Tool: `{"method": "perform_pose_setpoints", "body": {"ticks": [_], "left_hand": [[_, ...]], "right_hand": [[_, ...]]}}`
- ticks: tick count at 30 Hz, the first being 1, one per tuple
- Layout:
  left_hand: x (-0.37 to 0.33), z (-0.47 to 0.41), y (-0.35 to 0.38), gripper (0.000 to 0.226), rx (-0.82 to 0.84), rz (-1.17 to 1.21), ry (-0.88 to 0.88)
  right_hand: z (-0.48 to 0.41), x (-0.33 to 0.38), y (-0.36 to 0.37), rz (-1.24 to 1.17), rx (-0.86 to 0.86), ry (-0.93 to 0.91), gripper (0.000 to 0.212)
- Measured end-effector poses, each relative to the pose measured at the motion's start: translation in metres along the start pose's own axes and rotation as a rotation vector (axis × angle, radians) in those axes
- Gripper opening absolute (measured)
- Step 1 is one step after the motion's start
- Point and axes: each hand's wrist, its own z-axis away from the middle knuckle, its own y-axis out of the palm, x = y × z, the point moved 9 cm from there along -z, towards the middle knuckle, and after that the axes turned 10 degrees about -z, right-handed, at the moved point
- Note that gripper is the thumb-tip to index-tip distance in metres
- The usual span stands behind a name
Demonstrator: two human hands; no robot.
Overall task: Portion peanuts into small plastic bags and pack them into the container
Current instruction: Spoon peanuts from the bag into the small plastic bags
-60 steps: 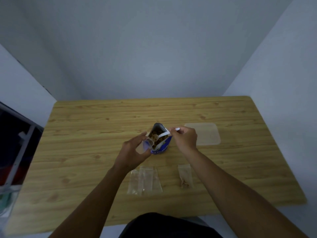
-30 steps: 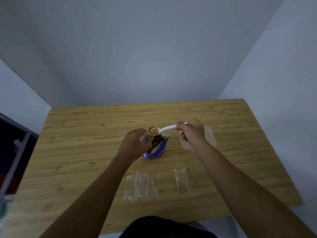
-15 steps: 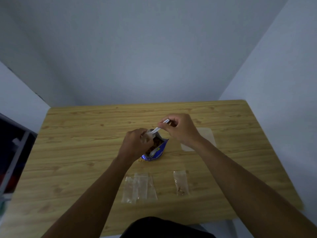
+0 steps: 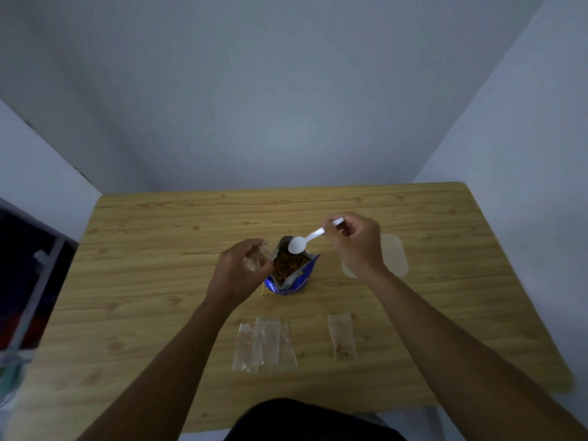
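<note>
Gripping a small clear bag (image 4: 255, 261) in our left hand (image 4: 238, 275), just left of the open peanut pouch (image 4: 291, 270), we pinch the white spoon (image 4: 310, 236) by its handle in our right hand (image 4: 356, 245), its bowl over the pouch's mouth. The container (image 4: 395, 255) lies on the table (image 4: 143, 256), just right of that hand.

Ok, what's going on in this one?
A person at a wooden table is portioning peanuts. The right hand pinches a white plastic spoon, no peanuts visible on it, over the open blue peanut bag. The left hand holds a small clear bag beside it. Nearer the person lie empty bags and one partly filled bag. The clear container sits behind the right wrist.
</note>
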Motion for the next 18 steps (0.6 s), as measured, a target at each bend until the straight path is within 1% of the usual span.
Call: {"method": "perform_pose_setpoints", "body": {"ticks": [4,6,9,12,14,18], "left_hand": [[0.007,0.007,-0.001,0.042,0.014,-0.025,0.010],[0.009,0.010,-0.001,0.042,0.017,-0.038,0.001],[0.016,0.015,0.002,0.044,0.026,-0.022,-0.040],[0.024,0.018,0.007,0.051,0.066,0.012,-0.088],[0.025,0.019,0.010,0.051,0.084,0.025,-0.099],[0.021,0.021,0.012,0.043,0.095,0.055,-0.101]], "right_hand": [[0.021,0.008,0.039,0.343,0.247,-0.262,0.012],[0.030,0.000,0.055,0.466,0.306,-0.305,0.017],[0.033,-0.006,0.057,0.437,0.241,-0.231,0.017],[0.025,-0.013,0.046,0.339,0.153,-0.061,0.017],[0.022,-0.016,0.041,0.324,0.147,-0.016,0.016],[0.030,-0.026,0.046,0.292,0.202,0.059,0.012]]}}
